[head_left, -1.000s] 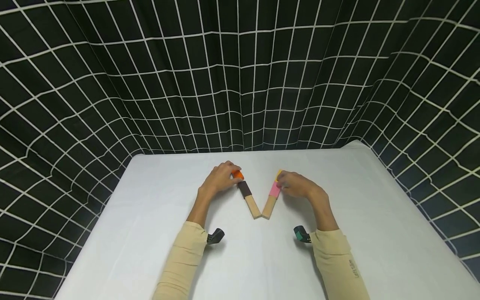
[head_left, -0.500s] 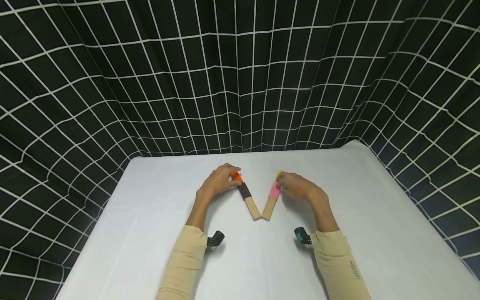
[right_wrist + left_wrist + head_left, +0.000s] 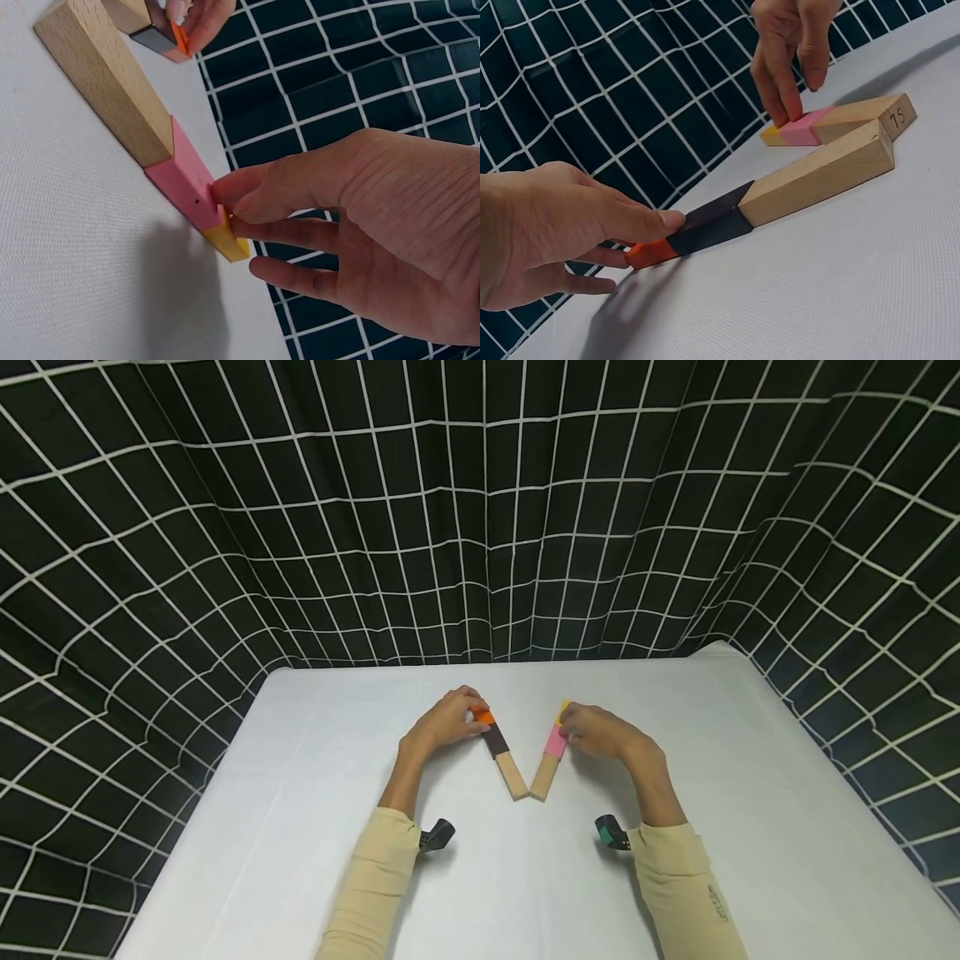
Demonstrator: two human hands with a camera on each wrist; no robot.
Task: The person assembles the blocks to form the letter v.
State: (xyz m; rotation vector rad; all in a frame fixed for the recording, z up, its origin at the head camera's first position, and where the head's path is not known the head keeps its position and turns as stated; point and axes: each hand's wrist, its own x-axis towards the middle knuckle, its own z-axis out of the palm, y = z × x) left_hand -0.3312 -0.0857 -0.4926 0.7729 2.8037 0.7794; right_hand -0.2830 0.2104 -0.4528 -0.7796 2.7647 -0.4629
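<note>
Two rows of blocks form a V on the white table. In the left row, a plain wooden block (image 3: 817, 184) meets a dark block (image 3: 712, 217), with an orange block (image 3: 651, 253) at the far end. My left hand (image 3: 444, 718) holds the orange end between thumb and fingers, its thumb reaching the dark block. The right row has another plain wooden block (image 3: 105, 75), a pink block (image 3: 184, 176) and a yellow block (image 3: 229, 238). My right hand (image 3: 600, 731) touches the pink block near the yellow one with extended fingertips. Its thumb hangs apart.
The white table (image 3: 300, 827) lies under both arms. Black curtains (image 3: 420, 527) with a white grid enclose its back and sides. A small dark camera (image 3: 437, 834) sits at the left wrist and another camera (image 3: 611, 832) at the right wrist.
The head view has shifted slightly. The left thumb has moved a little toward the dark block, and less of the orange block shows. My right hand stays nearly still.
</note>
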